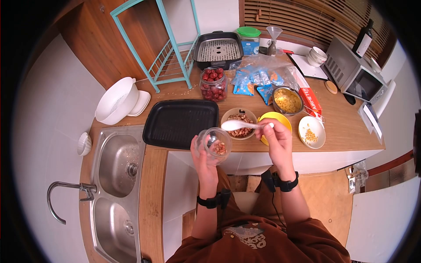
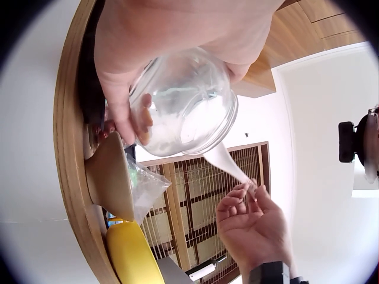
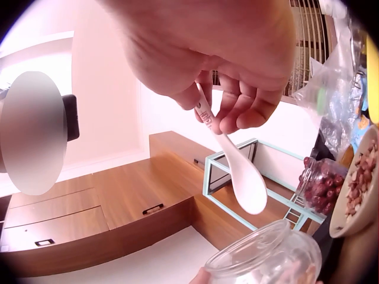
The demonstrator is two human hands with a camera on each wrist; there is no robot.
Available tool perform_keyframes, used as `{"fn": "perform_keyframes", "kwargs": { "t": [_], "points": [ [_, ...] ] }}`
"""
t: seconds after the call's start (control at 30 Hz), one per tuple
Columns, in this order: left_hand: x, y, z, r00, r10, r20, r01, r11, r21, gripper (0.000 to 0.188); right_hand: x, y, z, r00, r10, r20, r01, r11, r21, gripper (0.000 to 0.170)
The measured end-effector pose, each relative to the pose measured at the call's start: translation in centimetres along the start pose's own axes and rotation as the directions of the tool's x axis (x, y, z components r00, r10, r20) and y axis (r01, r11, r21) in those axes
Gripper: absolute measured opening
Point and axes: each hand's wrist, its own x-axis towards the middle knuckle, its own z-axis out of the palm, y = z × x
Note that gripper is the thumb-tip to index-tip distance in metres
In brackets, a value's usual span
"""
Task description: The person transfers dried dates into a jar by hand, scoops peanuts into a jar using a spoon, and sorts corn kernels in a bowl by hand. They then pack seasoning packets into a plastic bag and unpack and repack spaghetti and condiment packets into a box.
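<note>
In the head view my left hand grips a clear jar with some nuts at its bottom, its mouth tilted. My right hand pinches the handle of a white spoon, whose bowl is above and beside the jar's mouth. Behind them is a bowl of chopped nuts, with a yellow bowl to its right. The right wrist view shows the spoon above the jar, apart from it. In the left wrist view, fingers wrap the jar.
A black grill pan lies left of the nut bowl, beside the double sink. Behind stand a jar of red fruit and a teal rack. To the right are a metal bowl of yellow pieces and a white plate.
</note>
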Motion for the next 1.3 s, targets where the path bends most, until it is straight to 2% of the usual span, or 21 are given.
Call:
{"fn": "perform_keyframes", "kwargs": {
  "t": [0.03,0.07,0.13,0.2,0.27,0.43,0.53,0.6,0.63,0.7,0.73,0.8,0.87,0.93,1.07,1.13,1.27,1.3],
  "points": [
    [0.0,0.0,0.0,1.000,0.006,0.003,-0.006,1.000,0.008,0.063,-0.4,-0.4,0.3,0.997,0.022,0.073,-0.023,1.000,0.012,0.016],
    [0.2,-0.2,-0.2,1.000,0.005,0.003,-0.005,1.000,0.009,0.063,-0.7,-0.6,0.7,0.997,0.023,0.072,-0.024,1.000,0.012,0.016],
    [0.6,-0.6,-0.5,0.991,0.124,0.045,-0.129,0.985,0.118,0.067,-1.2,-0.7,1.4,0.971,0.092,0.223,-0.057,0.986,-0.159,0.015],
    [0.1,-0.2,-0.1,0.995,0.085,0.042,-0.089,0.991,0.098,0.069,-1.3,-0.3,2.0,0.966,0.085,0.246,-0.037,0.980,-0.195,0.014],
    [-0.2,0.3,0.3,0.998,0.048,0.038,-0.050,0.996,0.079,0.071,-1.3,-0.2,2.4,0.943,0.040,0.331,0.080,0.937,-0.341,0.013],
    [-0.3,0.5,0.5,0.997,0.055,0.060,-0.063,0.988,0.140,0.072,-1.2,0.2,2.3,0.936,0.052,0.348,0.110,0.897,-0.428,0.015],
    [-0.4,0.5,0.5,0.997,0.049,0.065,-0.058,0.989,0.135,0.071,-1.3,1.2,2.0,0.941,0.113,0.319,0.030,0.911,-0.411,0.016],
    [-0.3,0.1,0.2,0.996,0.058,0.069,-0.067,0.988,0.136,0.071,-1.4,2.5,1.7,0.954,0.224,0.198,-0.155,0.936,-0.315,0.015],
    [-0.2,0.0,0.1,0.995,0.068,0.074,-0.077,0.987,0.138,0.071,-1.3,2.7,1.6,0.954,0.224,0.198,-0.155,0.936,-0.315,0.015],
    [-0.2,-0.2,0.0,0.994,0.075,0.075,-0.086,0.985,0.147,0.070,-1.0,3.1,1.6,0.924,0.353,0.147,-0.348,0.936,-0.061,0.020],
    [-0.2,-0.3,0.0,0.994,0.083,0.076,-0.094,0.983,0.156,0.069,-1.1,3.3,1.6,0.924,0.353,0.147,-0.347,0.936,-0.062,0.020],
    [-0.3,-0.3,0.2,0.995,0.067,0.077,-0.078,0.985,0.152,0.067,-1.2,3.7,1.7,0.872,0.478,0.104,-0.487,0.868,0.096,0.021],
    [-0.6,0.0,0.5,0.996,0.051,0.078,-0.063,0.987,0.149,0.066,-1.2,4.1,1.8,0.869,0.482,0.115,-0.495,0.853,0.165,0.022],
    [-0.7,0.2,0.8,0.999,-0.022,0.042,0.021,1.000,0.003,0.064,-1.2,4.3,1.9,0.866,0.485,0.126,-0.501,0.834,0.233,0.022],
    [-0.6,-0.2,0.9,0.999,-0.007,0.031,0.005,0.999,0.052,0.061,-0.9,4.2,2.1,0.867,0.487,0.106,-0.495,0.816,0.298,0.022],
    [-0.5,-0.4,0.7,0.999,-0.024,0.027,0.025,1.000,-0.014,0.060,-0.6,4.3,2.0,0.870,0.484,0.095,-0.487,0.812,0.322,0.022],
    [-0.4,-1.0,0.4,1.000,-0.013,-0.009,0.013,1.000,0.001,0.060,-0.1,4.0,1.5,0.906,0.423,0.013,-0.398,0.841,0.365,0.023],
    [-0.4,-0.9,0.3,0.998,-0.050,-0.024,0.049,0.997,-0.062,0.062,0.1,3.7,1.3,0.916,0.399,-0.028,-0.360,0.852,0.380,0.023]
  ]
}}
